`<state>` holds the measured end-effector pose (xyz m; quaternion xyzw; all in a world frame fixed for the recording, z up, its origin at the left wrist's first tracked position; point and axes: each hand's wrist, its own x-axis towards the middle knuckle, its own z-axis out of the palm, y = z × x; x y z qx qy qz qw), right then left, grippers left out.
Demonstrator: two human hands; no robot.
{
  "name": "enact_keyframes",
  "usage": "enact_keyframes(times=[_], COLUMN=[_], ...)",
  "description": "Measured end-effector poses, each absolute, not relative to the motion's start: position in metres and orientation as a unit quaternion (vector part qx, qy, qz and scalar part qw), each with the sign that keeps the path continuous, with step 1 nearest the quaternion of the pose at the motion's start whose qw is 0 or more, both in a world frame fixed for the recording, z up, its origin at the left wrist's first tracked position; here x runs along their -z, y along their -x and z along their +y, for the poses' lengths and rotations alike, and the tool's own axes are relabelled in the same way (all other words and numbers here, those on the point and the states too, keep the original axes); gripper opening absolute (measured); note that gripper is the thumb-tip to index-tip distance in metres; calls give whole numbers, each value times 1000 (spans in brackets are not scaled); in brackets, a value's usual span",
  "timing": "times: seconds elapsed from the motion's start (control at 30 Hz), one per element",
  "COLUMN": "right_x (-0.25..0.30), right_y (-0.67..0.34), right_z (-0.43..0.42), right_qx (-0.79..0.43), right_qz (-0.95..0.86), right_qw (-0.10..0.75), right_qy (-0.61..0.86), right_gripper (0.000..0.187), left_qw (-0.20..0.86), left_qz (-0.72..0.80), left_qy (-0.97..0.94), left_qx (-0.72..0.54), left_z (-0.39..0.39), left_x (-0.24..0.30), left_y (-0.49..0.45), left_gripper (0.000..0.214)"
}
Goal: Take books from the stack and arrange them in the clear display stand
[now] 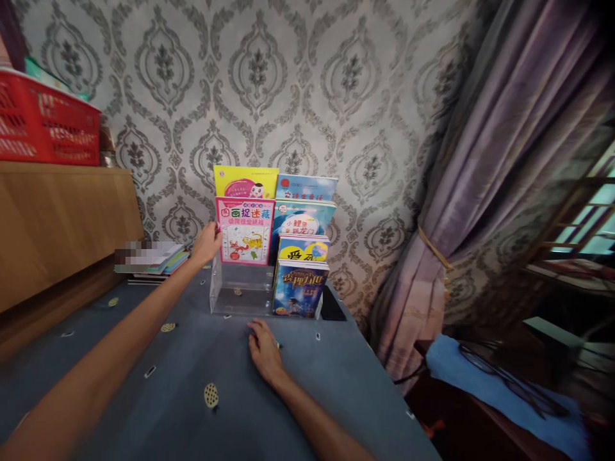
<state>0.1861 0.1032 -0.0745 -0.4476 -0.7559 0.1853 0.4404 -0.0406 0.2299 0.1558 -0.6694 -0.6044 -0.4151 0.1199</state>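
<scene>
"What could go wrong?"
"The pink book (246,240), upright in the left column of the clear stand (240,302) before the yellow book (247,174), could tip if the left hand (208,242) pushes its edge unevenly. The stand might slide, too."
"And the hands?"
"The left is at the book's left edge (whether it grips, I can't tell). The right hand (264,349), loosely half open and seemingly empty, is just in front of the stand."

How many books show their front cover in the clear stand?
6. Left: yellow book, pink book. Right, back to front: pale-blue book, turquoise book, yellow-blue book, dark-blue book. More may be hidden behind.
</scene>
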Motion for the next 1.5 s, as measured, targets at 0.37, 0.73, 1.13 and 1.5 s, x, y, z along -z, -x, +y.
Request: enact_keyframes(times=[0.37,0.73,1.13,1.5], right_x=[70,71,69,79], right_y=[-185,-188,-191,-194], right_z=[102,102,100,104], right_qx=[-193,-189,-205,-202], right_qz=[-751,-756,-753,-746], right_qw=[436,432,420,428], right_qy=[456,453,463,469], right_gripper=[41,39,38,38], left_qw=[112,81,94,90], left_qz=[-571,-695,-827,-786], left_qy=[677,619,525,608], left_qx=[452,355,176,71], left_z=[229,209,210,235], left_x=[-133,-59,-29,-29], left_y=[57,125,223,260], left_gripper=[29,33,65,71])
